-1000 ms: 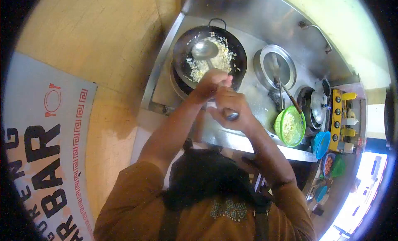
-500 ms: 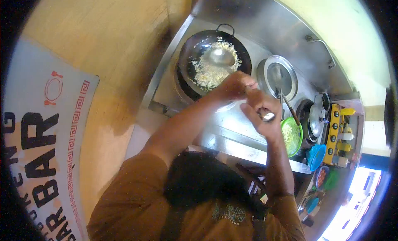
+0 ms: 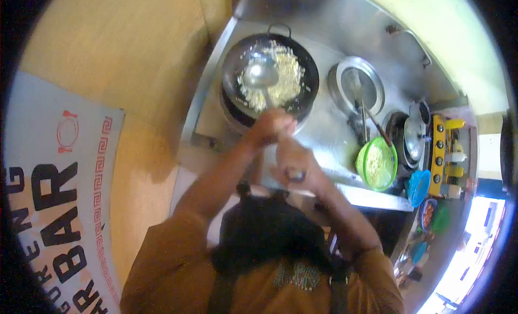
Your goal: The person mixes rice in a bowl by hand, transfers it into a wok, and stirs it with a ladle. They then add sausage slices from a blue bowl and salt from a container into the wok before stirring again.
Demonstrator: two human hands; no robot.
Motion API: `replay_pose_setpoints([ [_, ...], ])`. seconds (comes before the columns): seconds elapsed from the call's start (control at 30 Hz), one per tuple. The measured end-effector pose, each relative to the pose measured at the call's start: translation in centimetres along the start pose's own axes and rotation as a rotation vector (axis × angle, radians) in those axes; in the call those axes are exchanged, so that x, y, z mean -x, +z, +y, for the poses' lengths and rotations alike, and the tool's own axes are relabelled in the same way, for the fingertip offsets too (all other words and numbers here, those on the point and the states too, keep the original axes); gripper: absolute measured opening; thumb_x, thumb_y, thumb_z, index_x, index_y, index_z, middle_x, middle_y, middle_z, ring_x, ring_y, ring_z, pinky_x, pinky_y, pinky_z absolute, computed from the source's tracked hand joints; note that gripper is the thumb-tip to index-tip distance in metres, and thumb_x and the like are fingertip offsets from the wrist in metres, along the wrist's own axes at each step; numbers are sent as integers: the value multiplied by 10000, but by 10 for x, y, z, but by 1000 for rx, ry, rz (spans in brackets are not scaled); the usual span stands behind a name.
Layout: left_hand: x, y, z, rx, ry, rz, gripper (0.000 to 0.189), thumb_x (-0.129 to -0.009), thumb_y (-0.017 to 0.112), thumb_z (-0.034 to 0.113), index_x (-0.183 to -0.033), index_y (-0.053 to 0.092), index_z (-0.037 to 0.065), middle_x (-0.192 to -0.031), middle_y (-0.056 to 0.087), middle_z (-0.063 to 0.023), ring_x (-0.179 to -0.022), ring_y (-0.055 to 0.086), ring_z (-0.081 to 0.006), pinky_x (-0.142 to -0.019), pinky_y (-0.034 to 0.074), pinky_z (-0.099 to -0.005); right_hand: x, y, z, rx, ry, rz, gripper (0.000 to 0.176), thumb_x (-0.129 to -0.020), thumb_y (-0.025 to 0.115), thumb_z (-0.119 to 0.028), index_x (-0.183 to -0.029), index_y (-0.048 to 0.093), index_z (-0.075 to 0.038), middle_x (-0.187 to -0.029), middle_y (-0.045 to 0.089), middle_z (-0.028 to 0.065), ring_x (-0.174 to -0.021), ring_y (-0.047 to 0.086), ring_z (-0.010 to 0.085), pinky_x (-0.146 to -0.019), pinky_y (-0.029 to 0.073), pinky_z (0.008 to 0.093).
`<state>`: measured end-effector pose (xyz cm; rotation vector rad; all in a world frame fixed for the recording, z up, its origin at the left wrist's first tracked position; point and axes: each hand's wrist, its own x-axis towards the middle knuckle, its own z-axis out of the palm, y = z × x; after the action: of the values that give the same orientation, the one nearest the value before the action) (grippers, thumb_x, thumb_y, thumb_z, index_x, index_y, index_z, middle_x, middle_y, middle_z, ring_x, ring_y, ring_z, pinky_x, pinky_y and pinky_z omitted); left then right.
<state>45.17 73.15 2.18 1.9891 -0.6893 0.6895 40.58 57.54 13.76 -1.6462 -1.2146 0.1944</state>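
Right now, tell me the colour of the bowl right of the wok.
The bowl is bright green; the head view shows it best.

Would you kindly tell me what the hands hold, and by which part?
A ladle, by its handle: the left hand grips it nearer the wok, the right hand grips its end.

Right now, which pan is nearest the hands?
The black wok holding the ladle and rice; the steel pot sits farther right.
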Motion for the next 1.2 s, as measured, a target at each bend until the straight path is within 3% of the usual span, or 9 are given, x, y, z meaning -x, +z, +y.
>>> replay_pose_setpoints([
  [0.1, -51, -7, 18, 174, -250, -95, 342, -810, 628, 164, -543, 440, 62, -502, 416, -113, -464, 438, -308, -464, 330, -435, -26, -37, -18, -39, 73, 188, 285, -673, 686, 68, -586, 444, -54, -608, 470, 67, -579, 490, 212, -581, 407, 323],
  [0.17, -56, 1, 34, 296, -359, -22, 327, -814, 624, 182, -560, 460, 58, -514, 452, -127, -486, 479, -333, -490, 356, -452, -26, -52, -30, -37, 205, 87, 286, -679, 683, 82, -584, 447, -49, -618, 487, 62, -574, 489, 192, -574, 396, 313],
  [0.23, -46, 11, 20, 49, -71, -12, 336, -829, 614, 208, -576, 461, 48, -532, 476, -142, -505, 499, -350, -511, 369, -452, -15, -38, -12, 97, 17, 48, 290, -681, 680, 84, -571, 444, -43, -619, 499, 52, -553, 481, 168, -579, 400, 306],
  [0.43, -32, 26, 53, 148, -193, 23, 301, -808, 626, 197, -585, 480, 56, -561, 479, -146, -550, 503, -368, -515, 363, -466, -4, -44, -50, 26, 76, 57, 301, -673, 669, 88, -586, 418, -54, -579, 471, 38, -567, 465, 171, -606, 408, 299],
  [0.57, -37, 12, 55, 8, 12, -39, 311, -804, 621, 185, -571, 460, 55, -547, 463, -148, -532, 485, -373, -508, 351, -472, -4, -40, -59, -1, 153, 130, 311, -679, 705, 53, -587, 431, -60, -605, 483, 58, -583, 493, 210, -601, 407, 320],
  [0.7, -28, 6, 102, 47, -176, 15, 287, -781, 643, 153, -564, 478, 64, -543, 471, -134, -537, 491, -361, -521, 368, -469, 2, -42, -102, -98, 180, 108, 270, -670, 651, 62, -576, 426, -54, -599, 470, 40, -601, 476, 194, -651, 417, 342],
  [0.9, -18, 7, 63, 147, -97, -8, 304, -778, 641, 136, -552, 448, 70, -530, 440, -123, -529, 476, -333, -526, 350, -446, 4, -20, -65, -53, 133, 42, 275, -664, 674, 50, -584, 434, -58, -612, 458, 68, -601, 460, 240, -625, 380, 350],
  [0.97, -21, -5, 75, 67, -157, 18, 360, -818, 596, 259, -544, 453, 73, -513, 428, -135, -482, 465, -323, -497, 333, -443, -5, -26, -67, -115, 145, 90, 271, -667, 676, 48, -592, 437, -54, -616, 455, 70, -606, 458, 247, -618, 372, 352],
  [1.2, -22, -24, 28, 47, -184, 63, 322, -795, 624, 105, -551, 422, 46, -526, 400, -127, -474, 395, -271, -467, 299, -399, -26, -11, -17, 12, -8, -12, 216, -686, 690, -28, -637, 481, -58, -649, 520, 85, -639, 517, 284, -570, 403, 373],
])
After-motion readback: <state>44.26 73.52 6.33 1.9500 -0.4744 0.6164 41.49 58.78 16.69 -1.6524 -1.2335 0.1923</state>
